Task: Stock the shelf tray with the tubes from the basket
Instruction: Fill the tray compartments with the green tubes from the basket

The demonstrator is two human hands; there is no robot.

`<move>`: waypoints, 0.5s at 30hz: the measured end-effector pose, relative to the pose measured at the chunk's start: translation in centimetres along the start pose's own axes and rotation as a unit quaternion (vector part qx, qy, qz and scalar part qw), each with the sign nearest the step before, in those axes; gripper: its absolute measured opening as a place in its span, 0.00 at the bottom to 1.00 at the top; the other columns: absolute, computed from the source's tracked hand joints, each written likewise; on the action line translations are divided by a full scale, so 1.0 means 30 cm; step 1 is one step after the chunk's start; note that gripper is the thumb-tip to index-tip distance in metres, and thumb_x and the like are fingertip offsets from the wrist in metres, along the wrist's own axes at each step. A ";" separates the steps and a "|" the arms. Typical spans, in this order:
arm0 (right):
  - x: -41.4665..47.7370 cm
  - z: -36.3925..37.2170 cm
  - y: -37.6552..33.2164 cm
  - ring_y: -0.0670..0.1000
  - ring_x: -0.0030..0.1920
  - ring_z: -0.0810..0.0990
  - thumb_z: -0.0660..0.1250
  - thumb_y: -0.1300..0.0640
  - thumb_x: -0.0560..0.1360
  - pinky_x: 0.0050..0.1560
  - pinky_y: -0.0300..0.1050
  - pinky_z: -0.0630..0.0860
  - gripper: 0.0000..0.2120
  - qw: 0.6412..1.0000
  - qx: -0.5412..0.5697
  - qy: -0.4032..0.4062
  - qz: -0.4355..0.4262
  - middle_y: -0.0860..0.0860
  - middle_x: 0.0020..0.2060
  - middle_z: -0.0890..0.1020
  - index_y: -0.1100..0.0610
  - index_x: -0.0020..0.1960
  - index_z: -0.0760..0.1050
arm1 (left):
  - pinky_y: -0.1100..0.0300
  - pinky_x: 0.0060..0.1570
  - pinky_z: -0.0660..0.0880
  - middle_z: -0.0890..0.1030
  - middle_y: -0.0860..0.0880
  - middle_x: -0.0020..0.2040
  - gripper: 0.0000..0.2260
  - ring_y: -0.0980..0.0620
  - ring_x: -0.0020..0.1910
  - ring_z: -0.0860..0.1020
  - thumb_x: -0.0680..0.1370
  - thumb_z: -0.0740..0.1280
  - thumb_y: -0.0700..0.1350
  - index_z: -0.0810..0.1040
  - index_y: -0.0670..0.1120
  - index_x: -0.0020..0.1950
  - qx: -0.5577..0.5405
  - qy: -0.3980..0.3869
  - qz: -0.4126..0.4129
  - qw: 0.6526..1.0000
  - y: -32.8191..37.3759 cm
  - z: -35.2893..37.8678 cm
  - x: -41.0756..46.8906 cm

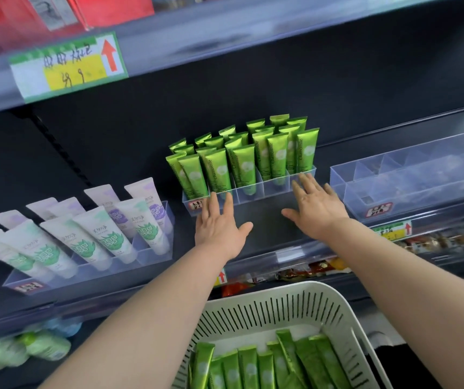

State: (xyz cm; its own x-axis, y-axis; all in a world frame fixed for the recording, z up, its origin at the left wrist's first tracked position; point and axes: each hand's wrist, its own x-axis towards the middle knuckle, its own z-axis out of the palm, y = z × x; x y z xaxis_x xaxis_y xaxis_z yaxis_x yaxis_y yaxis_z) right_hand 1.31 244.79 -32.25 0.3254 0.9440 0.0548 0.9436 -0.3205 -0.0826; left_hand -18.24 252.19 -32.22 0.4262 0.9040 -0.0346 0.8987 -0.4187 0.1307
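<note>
Now, in the head view, the clear shelf tray (270, 190) stands on the dark shelf and holds green tubes (243, 164) upright in rows. The left hand (219, 226) and the right hand (316, 206) both have straight, spread fingers and hold nothing; their fingertips are at the tray's front wall. Below, the white basket (281, 290) contains loose tubes (253, 369) lying flat.

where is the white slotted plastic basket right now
The white slotted plastic basket is at the bottom of the head view, right of centre, in front of and below the clear plastic shelf tray of upright green tubes.
</note>
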 end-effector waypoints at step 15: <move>-0.165 -0.079 0.082 0.60 0.62 0.74 0.50 0.43 0.80 0.69 0.66 0.56 0.28 0.989 0.002 -0.017 0.145 0.57 0.65 0.73 0.62 0.71 0.62 | 0.48 0.75 0.48 0.42 0.45 0.79 0.35 0.45 0.77 0.42 0.80 0.58 0.60 0.43 0.50 0.79 -0.031 -0.018 0.069 0.997 0.096 -0.036 -0.158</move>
State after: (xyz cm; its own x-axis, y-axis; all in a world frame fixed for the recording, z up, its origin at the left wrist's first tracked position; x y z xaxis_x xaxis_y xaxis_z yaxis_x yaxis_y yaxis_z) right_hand 2.17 239.15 -30.38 0.5801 0.8145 -0.0062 0.8106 -0.5781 -0.0934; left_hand -17.79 246.79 -30.60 0.5506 0.8334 -0.0479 0.8231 -0.5325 0.1976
